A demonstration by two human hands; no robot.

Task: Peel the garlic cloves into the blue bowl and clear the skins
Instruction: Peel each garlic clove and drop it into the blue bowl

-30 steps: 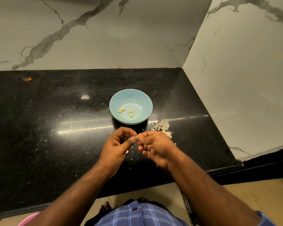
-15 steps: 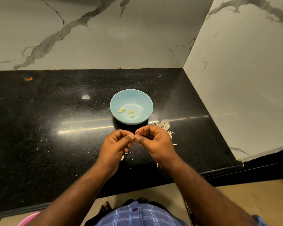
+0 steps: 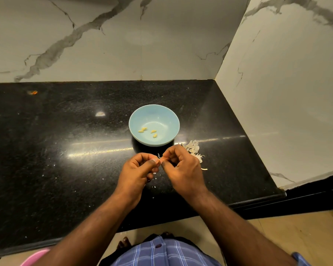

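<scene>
The blue bowl [image 3: 168, 118] stands on the black counter and holds several small peeled garlic cloves [image 3: 153, 131]. Just in front of it, my left hand [image 3: 137, 170] and my right hand [image 3: 183, 168] meet fingertip to fingertip. Both pinch one small garlic clove [image 3: 160, 158] between thumbs and fingers; a bit of pale skin sticks up from it. A heap of white garlic skins [image 3: 193, 148] lies on the counter right of the bowl, partly behind my right hand.
Small white skin flecks [image 3: 154, 186] are scattered on the black granite counter [image 3: 65, 160] below my hands. Marble walls close the back and the right side. An orange speck [image 3: 33, 92] lies far left. The counter's front edge runs near my body.
Both hands stay together in front of the bowl. My right hand has turned and shifted slightly left over the skin heap, fingers working at the clove. The bowl has not moved.
</scene>
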